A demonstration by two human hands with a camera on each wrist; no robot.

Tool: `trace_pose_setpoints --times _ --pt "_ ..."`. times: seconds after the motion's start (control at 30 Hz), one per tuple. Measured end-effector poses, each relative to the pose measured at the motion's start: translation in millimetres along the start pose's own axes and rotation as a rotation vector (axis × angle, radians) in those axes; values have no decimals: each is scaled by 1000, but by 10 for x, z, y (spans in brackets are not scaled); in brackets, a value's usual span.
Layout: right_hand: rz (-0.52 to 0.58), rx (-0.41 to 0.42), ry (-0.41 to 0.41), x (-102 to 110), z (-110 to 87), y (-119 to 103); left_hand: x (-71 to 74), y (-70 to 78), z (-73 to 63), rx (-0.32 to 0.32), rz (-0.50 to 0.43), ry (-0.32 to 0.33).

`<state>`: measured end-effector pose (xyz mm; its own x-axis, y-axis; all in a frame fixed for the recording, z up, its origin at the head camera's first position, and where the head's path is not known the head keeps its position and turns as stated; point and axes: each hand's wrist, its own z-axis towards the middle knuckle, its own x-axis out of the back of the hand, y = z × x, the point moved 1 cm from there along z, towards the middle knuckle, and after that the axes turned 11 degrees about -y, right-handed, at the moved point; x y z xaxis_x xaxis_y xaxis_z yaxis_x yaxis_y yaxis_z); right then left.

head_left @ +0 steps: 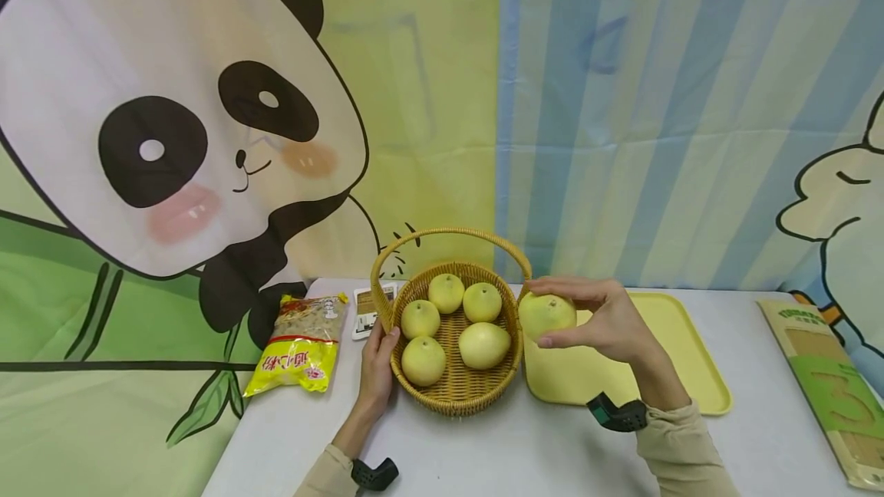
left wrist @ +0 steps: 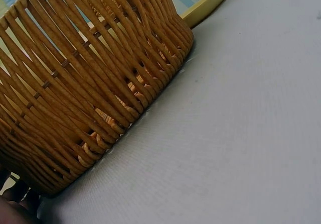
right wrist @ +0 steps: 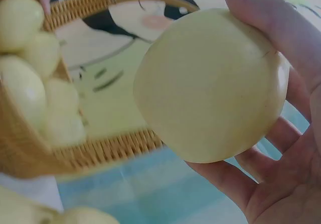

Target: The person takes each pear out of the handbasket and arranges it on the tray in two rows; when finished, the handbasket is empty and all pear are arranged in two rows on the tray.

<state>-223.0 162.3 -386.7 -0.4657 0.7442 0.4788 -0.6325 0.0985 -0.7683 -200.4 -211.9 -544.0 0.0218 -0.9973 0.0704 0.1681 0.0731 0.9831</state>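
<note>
A wicker basket with a tall hoop handle holds several round, pale yellow-green fruits. My left hand grips the basket's left side near the foot of the handle; in the left wrist view its fingers are mostly hidden beside the woven wall. Just off the basket's right rim, my right hand holds one such fruit between thumb and fingers. In the right wrist view that fruit looks smooth and round. Underneath is a yellow tray, partly covered by the right hand.
A yellow-and-clear food packet lies left of the basket, with a small white printed item beside it. A long green-and-tan package lies at the table's right. Behind the white table hangs a printed cloth.
</note>
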Motion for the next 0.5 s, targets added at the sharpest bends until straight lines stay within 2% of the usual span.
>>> trace_pose_setpoints --times 0.13,0.33,0.5 --pt "-6 -43 57 191 -73 102 -9 -5 -8 4 -12 -3" --pt "145 -68 82 472 -182 361 -10 4 -1 16 -15 -5" --pt "183 -127 119 634 -226 540 -2 28 -4 23 -7 0"
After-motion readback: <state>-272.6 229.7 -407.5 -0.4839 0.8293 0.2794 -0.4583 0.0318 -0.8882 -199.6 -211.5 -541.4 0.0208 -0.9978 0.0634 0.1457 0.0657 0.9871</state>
